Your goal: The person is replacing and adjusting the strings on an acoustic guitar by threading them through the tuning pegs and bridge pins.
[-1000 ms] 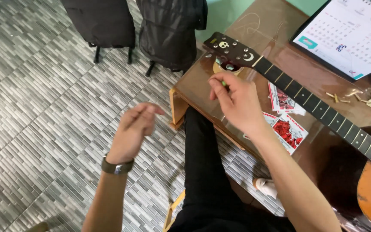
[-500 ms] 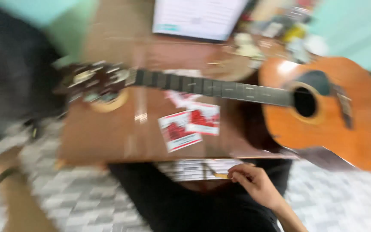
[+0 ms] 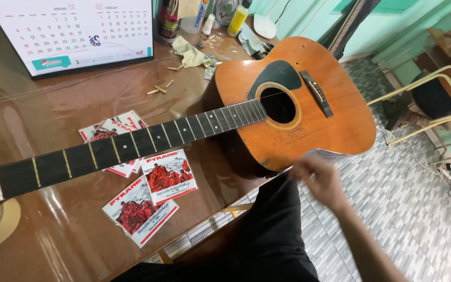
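Honestly, with the right hand (image 3: 317, 177) blurred at the guitar (image 3: 298, 104) body's lower edge, fingers unreadable, I'd slow down and steady that body on the bench (image 3: 53, 104) first.

Orange-brown guitar (image 3: 309, 120), black fretboard (image 3: 131, 143), red-and-white packets (image 3: 155, 193), glossy brown table (image 3: 53, 115)

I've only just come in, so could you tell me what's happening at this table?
A person sits at a brown table with an acoustic guitar lying flat on it, no strings visible over the soundhole. The right hand, blurred, is at the body's lower edge. The left hand is out of view. Small red and white packets lie under the neck, and a calendar stands behind.
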